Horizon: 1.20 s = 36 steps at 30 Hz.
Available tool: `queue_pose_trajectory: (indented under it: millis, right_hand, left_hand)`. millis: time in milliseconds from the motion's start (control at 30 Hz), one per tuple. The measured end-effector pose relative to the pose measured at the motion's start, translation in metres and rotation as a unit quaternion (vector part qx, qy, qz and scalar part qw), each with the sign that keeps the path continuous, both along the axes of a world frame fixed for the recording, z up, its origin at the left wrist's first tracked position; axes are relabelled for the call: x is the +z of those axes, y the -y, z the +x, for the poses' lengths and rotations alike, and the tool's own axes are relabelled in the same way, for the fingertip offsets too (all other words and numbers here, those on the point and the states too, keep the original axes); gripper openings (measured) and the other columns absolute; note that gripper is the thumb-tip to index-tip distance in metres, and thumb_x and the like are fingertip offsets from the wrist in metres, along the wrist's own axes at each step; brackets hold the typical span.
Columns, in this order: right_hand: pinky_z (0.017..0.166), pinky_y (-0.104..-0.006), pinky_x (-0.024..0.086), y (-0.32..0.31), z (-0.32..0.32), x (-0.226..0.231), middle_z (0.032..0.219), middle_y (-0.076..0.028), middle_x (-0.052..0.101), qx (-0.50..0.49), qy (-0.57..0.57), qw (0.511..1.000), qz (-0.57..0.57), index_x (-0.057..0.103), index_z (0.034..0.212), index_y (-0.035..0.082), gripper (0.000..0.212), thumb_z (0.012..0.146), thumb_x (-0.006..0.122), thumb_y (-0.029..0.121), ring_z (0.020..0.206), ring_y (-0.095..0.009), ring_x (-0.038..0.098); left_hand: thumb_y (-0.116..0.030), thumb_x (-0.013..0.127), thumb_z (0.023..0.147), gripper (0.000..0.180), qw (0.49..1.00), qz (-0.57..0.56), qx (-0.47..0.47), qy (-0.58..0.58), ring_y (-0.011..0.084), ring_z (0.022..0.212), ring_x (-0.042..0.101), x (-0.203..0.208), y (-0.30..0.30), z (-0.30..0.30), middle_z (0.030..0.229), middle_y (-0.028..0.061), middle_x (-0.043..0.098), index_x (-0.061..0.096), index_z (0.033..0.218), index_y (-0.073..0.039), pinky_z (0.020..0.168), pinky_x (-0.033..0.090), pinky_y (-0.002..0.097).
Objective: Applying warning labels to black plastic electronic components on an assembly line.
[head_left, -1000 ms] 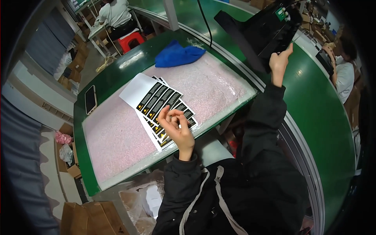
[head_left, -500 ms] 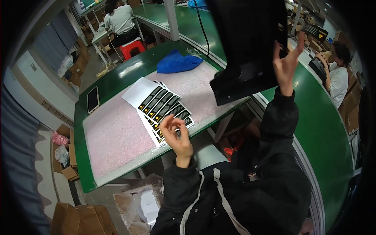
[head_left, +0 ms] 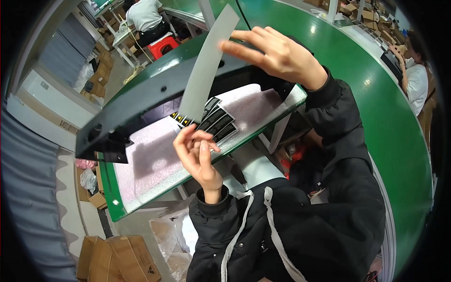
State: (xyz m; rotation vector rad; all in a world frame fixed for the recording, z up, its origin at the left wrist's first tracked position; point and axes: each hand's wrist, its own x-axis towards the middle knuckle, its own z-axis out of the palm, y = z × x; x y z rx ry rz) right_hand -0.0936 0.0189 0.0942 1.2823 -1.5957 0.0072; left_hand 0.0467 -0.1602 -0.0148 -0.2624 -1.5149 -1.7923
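A long black plastic housing [head_left: 155, 96] with a curved edge and small holes tilts across the worktable, its left end raised over the foam. My right hand [head_left: 286, 58] is above its right end, fingers forward, and its fingertips grip the edge of a pale strip [head_left: 204, 70]. The strip hangs down, blurred by motion, in front of the housing. My right thumb is hidden. Below the strip's lower end, my left hand [head_left: 199, 157] has loosely curled fingers, set apart with nothing between them. Black labels [head_left: 220, 123] with yellow triangles lie fanned on the foam just behind it.
Pinkish foam sheeting [head_left: 162, 162] covers the green worktable [head_left: 112, 192]. A green conveyor [head_left: 371, 94] curves along the right, where a seated person [head_left: 413, 77] handles a black part. Another person [head_left: 144, 21] sits by a red stool [head_left: 163, 45]. Cardboard boxes [head_left: 117, 258] stand at lower left.
The housing has come down from the upper right and turned to lie leftward across the table. My right hand has moved left with the strip, whose pale side now shows. My left hand shifted slightly left.
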Motion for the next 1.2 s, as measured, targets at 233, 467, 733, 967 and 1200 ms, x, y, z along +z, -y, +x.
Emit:
queue_pose_trajectory:
  millis: [233, 467, 733, 967, 1200]
  right_hand:
    - [0.075, -0.032, 0.044, -0.005, 0.034, -0.001, 0.104, -0.011, 0.057, 0.013, 0.13, 0.991, 0.032, 0.052, 0.122, 0.006, 0.06, 0.063, 0.061, -0.001, 0.082, -0.025, 0.054]
    - [0.085, -0.0333, 0.039, -0.013, 0.062, 0.01, 0.101, -0.012, 0.058, 0.149, 0.24, 0.958, -0.044, 0.057, 0.113, 0.005, 0.041, 0.073, 0.062, 0.008, 0.094, -0.022, 0.052]
    - [0.088, -0.0333, 0.037, -0.011, 0.067, 0.017, 0.087, -0.009, 0.057, 0.202, 0.523, 0.825, -0.064, 0.057, 0.089, 0.0, 0.015, 0.075, 0.062, 0.004, 0.093, -0.022, 0.051]
    - [0.08, -0.0284, 0.037, -0.01, 0.075, 0.003, 0.076, -0.006, 0.051, 0.098, 0.626, 0.762, -0.13, 0.052, 0.072, -0.001, 0.014, 0.076, 0.063, 0.006, 0.087, -0.019, 0.05]
    - [0.076, -0.029, 0.037, -0.005, 0.076, 0.003, 0.071, -0.005, 0.05, 0.063, 0.516, 0.851, -0.069, 0.051, 0.07, 0.001, 0.016, 0.072, 0.067, 0.006, 0.084, -0.02, 0.05]
  left_hand:
    - [-0.025, 0.04, 0.093, 0.037, 0.993, 0.027, -0.105, 0.048, 0.0136, 0.062, 0.051, 0.025, -0.02, -0.012, 0.091, 0.0152, 0.056, 0.045, 0.113, 0.006, 0.058, 0.041, 0.0252]
    - [-0.036, 0.038, 0.096, 0.047, 0.992, 0.057, -0.068, 0.091, 0.0123, 0.058, 0.05, 0.031, -0.037, 0.005, 0.074, 0.0099, 0.058, 0.057, 0.088, 0.006, 0.057, 0.039, 0.0239]
    - [-0.047, 0.037, 0.095, 0.064, 0.977, -0.089, -0.038, 0.19, 0.0091, 0.048, 0.044, 0.028, -0.017, 0.026, 0.048, 0.0006, 0.047, 0.055, 0.058, 0.003, 0.048, 0.032, 0.0234]
    - [-0.046, 0.03, 0.094, 0.065, 0.982, -0.061, -0.023, 0.176, 0.0116, 0.046, 0.041, 0.025, -0.014, 0.028, 0.048, 0.0028, 0.045, 0.05, 0.054, 0.001, 0.047, 0.03, 0.0257]
    - [-0.03, 0.034, 0.086, 0.048, 0.98, -0.085, -0.058, 0.171, 0.0144, 0.047, 0.042, 0.021, -0.012, 0.027, 0.05, 0.0056, 0.047, 0.047, 0.051, 0.0, 0.048, 0.029, 0.0275]
